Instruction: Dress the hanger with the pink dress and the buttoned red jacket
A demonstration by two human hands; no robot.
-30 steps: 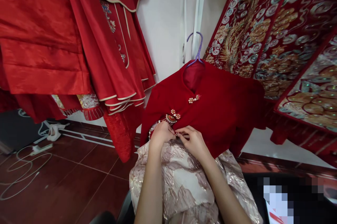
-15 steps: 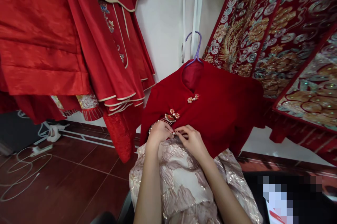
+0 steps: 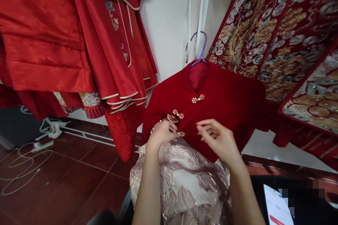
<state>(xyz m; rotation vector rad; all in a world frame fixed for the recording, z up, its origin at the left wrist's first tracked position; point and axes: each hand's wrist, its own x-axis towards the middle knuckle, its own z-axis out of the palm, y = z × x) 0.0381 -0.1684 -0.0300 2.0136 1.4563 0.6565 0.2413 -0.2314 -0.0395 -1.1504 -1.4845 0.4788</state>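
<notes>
Has the red velvet jacket hung from a purple hanger, with hem meeting a patterned skirt, probably to present the lowest flower clasp at easy reach. Pinches the jacket beside that clasp with the fingers of the left hand, apparently to steady the cloth. Holds the right hand apart over the velvet, with fingers loosely curled; cannot tell if closed on anything fine.

A: that red garment looks like matt cloth (velvety, tbh).

B: yeah, and the pale fabric is crinkly with a metallic sheen. Flower clasps look pearly, purple hanger looks like smooth plastic, floor tiles kinda glossy.
</notes>
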